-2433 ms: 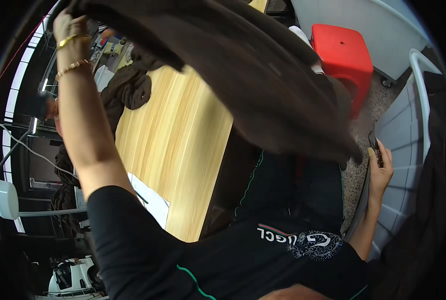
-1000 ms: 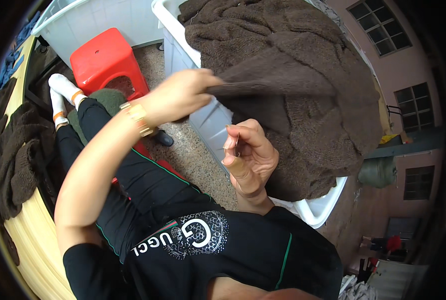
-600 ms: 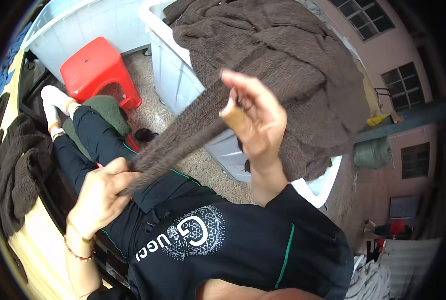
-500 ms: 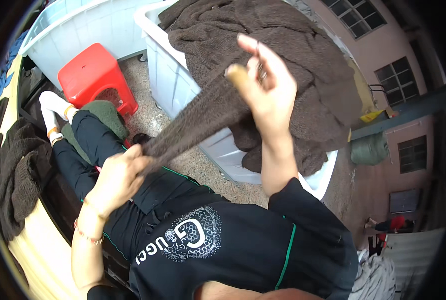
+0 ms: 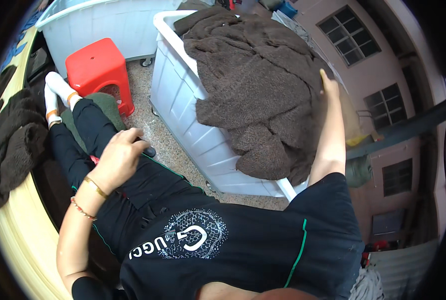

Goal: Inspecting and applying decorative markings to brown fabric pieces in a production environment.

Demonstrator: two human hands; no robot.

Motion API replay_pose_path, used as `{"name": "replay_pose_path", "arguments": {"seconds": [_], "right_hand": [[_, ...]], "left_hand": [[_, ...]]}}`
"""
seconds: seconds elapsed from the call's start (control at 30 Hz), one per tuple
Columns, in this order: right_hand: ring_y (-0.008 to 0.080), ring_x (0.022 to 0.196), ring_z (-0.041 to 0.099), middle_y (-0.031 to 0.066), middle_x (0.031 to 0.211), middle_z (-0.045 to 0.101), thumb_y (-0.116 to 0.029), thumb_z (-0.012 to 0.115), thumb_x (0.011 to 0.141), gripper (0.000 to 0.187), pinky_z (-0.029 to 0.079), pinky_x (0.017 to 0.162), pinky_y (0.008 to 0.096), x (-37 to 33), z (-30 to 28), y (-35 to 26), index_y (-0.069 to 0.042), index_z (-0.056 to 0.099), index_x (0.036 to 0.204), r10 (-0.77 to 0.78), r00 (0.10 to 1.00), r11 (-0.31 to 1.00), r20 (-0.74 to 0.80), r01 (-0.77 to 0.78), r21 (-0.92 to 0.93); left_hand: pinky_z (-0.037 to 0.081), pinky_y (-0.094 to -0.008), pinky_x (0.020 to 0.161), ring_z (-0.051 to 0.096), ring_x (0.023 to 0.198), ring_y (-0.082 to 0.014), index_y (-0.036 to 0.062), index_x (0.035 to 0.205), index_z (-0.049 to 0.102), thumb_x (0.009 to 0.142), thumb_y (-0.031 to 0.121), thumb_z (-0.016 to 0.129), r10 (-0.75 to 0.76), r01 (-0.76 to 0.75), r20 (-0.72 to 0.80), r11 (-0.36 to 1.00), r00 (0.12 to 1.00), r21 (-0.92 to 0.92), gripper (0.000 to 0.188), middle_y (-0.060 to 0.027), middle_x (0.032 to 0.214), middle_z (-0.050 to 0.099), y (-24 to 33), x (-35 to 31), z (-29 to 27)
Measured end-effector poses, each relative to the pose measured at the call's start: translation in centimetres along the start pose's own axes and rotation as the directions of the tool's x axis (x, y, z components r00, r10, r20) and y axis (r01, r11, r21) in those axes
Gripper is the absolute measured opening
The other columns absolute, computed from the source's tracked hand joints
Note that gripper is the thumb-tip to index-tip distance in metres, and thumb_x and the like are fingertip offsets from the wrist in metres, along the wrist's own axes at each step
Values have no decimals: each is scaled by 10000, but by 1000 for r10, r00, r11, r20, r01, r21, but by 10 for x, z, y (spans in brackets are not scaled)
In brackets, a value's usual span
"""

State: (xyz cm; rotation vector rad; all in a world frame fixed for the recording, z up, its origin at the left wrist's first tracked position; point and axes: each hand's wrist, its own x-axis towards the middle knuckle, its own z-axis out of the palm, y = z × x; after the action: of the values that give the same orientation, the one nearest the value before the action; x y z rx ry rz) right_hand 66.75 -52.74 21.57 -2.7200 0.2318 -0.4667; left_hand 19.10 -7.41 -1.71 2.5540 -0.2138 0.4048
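Note:
A big heap of dark brown knitted fabric (image 5: 263,95) fills a white wheeled tub (image 5: 183,135) and bulges over its rim. At the heap's far right edge is my right hand (image 5: 329,87), arm stretched out. Its thumb has a yellowish covering; the other fingers are mostly hidden against the fabric, so its grip does not show. My left hand (image 5: 117,159) hovers above my thighs, loosely bent, with no fabric in it. A small dark object (image 5: 149,150) shows beside its fingertips; whether it touches them is unclear.
A red plastic stool (image 5: 95,65) stands by my feet, with a green cushion-like bundle (image 5: 108,107) beside my legs. Another white tub (image 5: 103,30) is behind the stool. More brown knit (image 5: 20,145) lies on the pale tabletop (image 5: 28,230) at left.
The brown knit strip stretched between both hands has left my left hand and appears to lie on the heap. My right hand has moved right, to the heap's far edge.

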Motion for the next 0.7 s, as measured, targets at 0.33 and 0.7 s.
{"name": "replay_pose_path", "arguments": {"seconds": [0.33,0.7], "right_hand": [[165,587,587,56,748,675,-338,892,748,405,438,539,311,36,66,14,9,723,870,-35,972,731,234,-135,669],[168,888,694,85,1037,733,-69,774,821,313,541,839,295,-158,16,-74,45,693,1101,-640,768,370,18,287,883]], "left_hand": [[517,-397,973,627,1129,-347,18,1119,711,881,-72,604,-201,205,58,975,978,-88,276,-155,1259,591,-21,-48,-23],[524,-302,839,627,1044,-219,-5,1136,696,915,-111,569,-262,246,-21,928,965,-279,277,-119,1248,581,-32,-23,-47]]}}
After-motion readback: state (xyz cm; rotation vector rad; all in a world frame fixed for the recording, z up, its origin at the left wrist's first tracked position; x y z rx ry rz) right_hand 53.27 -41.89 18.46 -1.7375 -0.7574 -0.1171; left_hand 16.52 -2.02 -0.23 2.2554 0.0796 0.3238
